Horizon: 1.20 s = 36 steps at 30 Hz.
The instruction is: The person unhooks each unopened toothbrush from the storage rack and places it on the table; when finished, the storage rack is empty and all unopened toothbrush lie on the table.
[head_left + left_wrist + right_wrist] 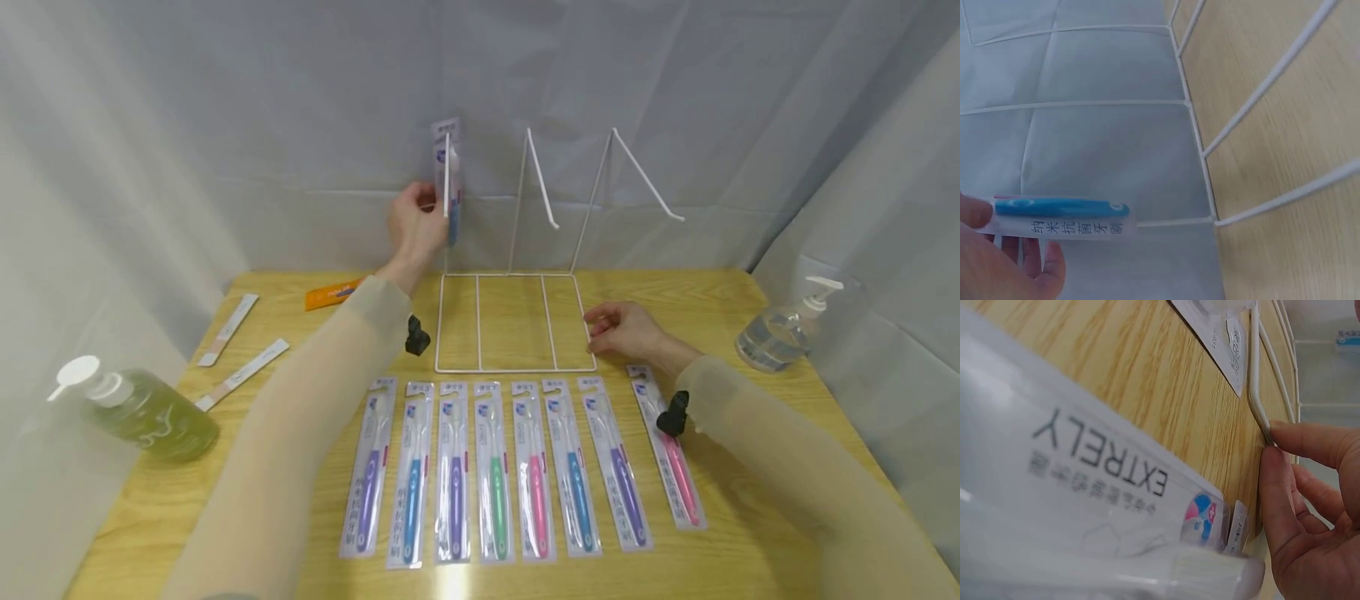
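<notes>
My left hand [416, 225] holds a packaged toothbrush [454, 221] with a blue handle upright at the left prong [447, 171] of a white wire rack [517, 370]. Whether the prong passes through the pack's hole, I cannot tell. In the left wrist view the fingers grip the toothbrush pack [1063, 208] near the rack's upright wires. At the base's right side, my right hand [626, 329] pinches the wire between thumb and finger, as the right wrist view of that hand [1316, 494] shows. The middle prong [542, 175] and right prong [645, 171] carry nothing.
Several packaged toothbrushes lie in a row before the rack, including a green one [497, 492] and a pink one [681, 479] under my right wrist. Pump bottles stand left [153, 417] and right [776, 333]. An orange packet [330, 295] and two slim sachets [228, 329] lie left.
</notes>
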Available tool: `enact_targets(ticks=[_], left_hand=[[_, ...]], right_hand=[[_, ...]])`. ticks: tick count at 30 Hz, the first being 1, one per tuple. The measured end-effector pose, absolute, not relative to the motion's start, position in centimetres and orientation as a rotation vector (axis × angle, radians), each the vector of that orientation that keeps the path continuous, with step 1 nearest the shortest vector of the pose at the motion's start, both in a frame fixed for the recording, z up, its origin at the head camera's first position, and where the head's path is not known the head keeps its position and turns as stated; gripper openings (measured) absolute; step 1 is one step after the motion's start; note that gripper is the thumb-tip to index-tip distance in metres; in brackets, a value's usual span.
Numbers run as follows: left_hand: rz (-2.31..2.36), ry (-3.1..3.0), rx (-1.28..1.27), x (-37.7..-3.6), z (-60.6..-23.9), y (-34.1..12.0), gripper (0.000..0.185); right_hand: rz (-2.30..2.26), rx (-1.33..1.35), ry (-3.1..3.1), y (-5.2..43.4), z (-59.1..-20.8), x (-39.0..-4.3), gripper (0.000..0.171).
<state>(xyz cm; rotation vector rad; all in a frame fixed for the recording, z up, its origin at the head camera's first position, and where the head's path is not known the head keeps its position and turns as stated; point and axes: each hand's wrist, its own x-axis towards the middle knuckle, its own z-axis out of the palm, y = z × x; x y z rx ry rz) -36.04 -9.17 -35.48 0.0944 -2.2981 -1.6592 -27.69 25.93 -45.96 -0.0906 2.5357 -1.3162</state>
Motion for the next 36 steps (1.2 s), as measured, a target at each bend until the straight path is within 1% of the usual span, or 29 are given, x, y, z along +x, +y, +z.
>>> enact_targets(ticks=[5, 10, 14, 17, 19, 23, 30, 36], left_hand=[[-1.589, -2.325, 0.014, -35.7, -35.0, -8.4, 0.027], [-1.500, -2.369, -0.192, -34.7, -34.6, -7.9, 0.030], [-1.523, -2.390, -0.365, -33.1, -34.9, -8.3, 0.031], [-1.643, -2.420, -0.443, -31.2, -35.4, -9.2, 0.035], [-1.735, -2.455, -0.444, -29.7, -35.8, -10.1, 0.038], [-1.869, -2.565, -0.354, -26.4, -36.4, -12.8, 0.043], [-1.920, -2.708, -0.277, -20.9, -38.2, -17.8, 0.051], [-1.983, -2.747, -0.216, -17.6, -39.9, -22.1, 0.057]], right_hand=[[-1.312, -0.104, 2.534, 26.0, -45.9, -27.7, 0.057], [-1.315, -0.116, 2.544, 26.0, -45.8, -27.7, 0.058], [-1.315, -0.110, 2.543, 25.9, -46.1, -27.8, 0.057], [-1.293, -0.108, 2.555, 25.9, -46.4, -27.9, 0.056], [-1.278, -0.100, 2.564, 25.9, -46.5, -28.0, 0.056], [-1.257, -0.107, 2.574, 26.0, -46.4, -27.9, 0.057], [-1.269, -0.101, 2.572, 26.3, -46.2, -28.1, 0.057], [-1.272, -0.118, 2.578, 26.2, -46.1, -28.2, 0.057]])
